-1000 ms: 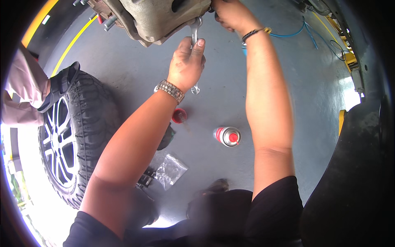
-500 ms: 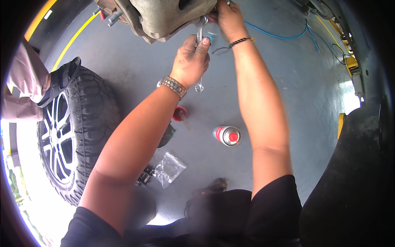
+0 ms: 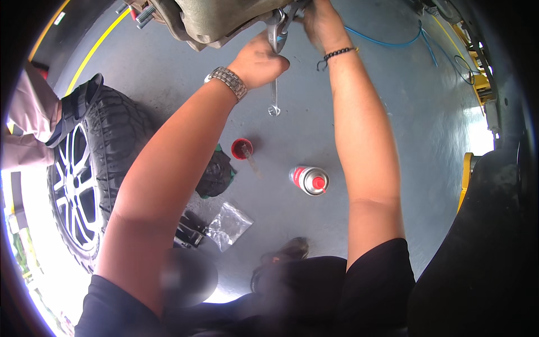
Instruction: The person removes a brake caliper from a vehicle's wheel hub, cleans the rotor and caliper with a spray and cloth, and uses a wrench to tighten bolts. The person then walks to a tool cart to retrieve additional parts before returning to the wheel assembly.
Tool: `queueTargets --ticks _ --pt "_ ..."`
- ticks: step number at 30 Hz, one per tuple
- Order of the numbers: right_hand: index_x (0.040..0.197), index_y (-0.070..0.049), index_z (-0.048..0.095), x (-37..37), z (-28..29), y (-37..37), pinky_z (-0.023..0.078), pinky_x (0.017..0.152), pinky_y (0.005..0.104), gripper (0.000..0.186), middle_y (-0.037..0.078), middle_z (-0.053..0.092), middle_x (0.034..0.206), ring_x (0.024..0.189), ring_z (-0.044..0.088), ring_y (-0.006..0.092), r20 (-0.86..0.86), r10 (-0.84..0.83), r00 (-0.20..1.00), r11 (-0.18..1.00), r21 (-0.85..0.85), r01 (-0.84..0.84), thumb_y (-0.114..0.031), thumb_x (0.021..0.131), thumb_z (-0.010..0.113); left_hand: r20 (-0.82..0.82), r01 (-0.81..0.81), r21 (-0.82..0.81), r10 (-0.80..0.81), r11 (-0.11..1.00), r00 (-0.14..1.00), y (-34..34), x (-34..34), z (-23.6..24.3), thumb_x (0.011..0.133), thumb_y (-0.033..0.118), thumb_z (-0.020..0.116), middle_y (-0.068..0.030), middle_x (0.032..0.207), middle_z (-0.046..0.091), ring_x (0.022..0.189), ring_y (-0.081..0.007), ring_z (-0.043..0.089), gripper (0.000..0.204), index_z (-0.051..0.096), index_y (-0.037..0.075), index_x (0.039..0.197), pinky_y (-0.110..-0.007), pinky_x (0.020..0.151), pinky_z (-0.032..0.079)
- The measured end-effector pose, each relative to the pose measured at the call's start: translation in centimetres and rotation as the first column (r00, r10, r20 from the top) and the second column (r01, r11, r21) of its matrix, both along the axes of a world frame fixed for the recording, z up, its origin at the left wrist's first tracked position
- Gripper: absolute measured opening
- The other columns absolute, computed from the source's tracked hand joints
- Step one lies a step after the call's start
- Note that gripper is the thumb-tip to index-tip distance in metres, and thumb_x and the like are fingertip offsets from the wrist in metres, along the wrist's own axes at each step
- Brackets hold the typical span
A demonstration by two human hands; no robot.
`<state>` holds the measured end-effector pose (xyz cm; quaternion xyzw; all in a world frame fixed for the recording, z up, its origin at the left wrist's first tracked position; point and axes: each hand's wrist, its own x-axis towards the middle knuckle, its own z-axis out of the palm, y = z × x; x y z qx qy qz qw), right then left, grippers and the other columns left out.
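My left hand [image 3: 259, 60], with a metal-band watch on the wrist, is closed around a combination wrench [image 3: 274, 92]. The wrench hangs nearly upright, its upper end against the underside of a grey brake caliper [image 3: 224, 19] and its ring end below my fist. A second metal hand tool with a blue mark [image 3: 282, 36] slants beside it, from my left fist up toward my right hand; its exact kind is unclear. My right hand [image 3: 324, 25], with a black cord bracelet, is curled at that tool's upper end. The top picture edge cuts off some of its fingers.
A spray can [image 3: 313, 181] and a red cap [image 3: 242, 149] are on the grey floor, near a clear plastic bag [image 3: 229, 226] and a dark bundle [image 3: 216, 174]. A wheel [image 3: 120, 135] stands left, beside another person's leg [image 3: 36, 112]. A blue hose [image 3: 387, 46] runs behind my right arm.
The second tool has swung down beside the wrench, close to my left fist. My left hand has moved slightly up, its thumb now lying sideways; my right hand has shifted a little right.
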<state>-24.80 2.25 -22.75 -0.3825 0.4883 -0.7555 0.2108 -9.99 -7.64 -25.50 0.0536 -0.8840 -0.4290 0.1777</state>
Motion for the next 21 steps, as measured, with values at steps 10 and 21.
queueTargets --ticks 10,21 --pt "0.116 -0.001 0.067 0.0 -10.8 -2.6 0.051 0.087 0.0348 0.049 0.011 0.072 0.106 0.100 0.066 0.0217 -0.316 -0.096 0.944 0.870 0.435 0.234 -0.025 0.074 0.074 -0.149 -0.011 -0.159 -0.013 0.987 0.989 0.1 -0.1 0.7 0.070 0.017 0.062 -0.0261 0.100 0.066 0.094 -0.0427 0.064 0.050 0.060 0.003 0.118 -0.043 0.083 0.054" --pt "0.083 -0.003 0.071 2.2 -6.3 2.7 0.050 0.076 0.0330 0.026 0.005 0.070 0.076 0.076 0.064 0.0165 -0.325 -0.022 0.946 0.673 0.695 0.254 -0.028 0.086 0.067 -0.058 -0.219 0.126 0.228 0.968 0.972 2.6 0.2 0.0 0.083 0.030 0.067 -0.0246 0.103 0.070 0.094 -0.0324 0.070 0.053 0.061 -0.001 0.126 -0.039 0.086 0.054"
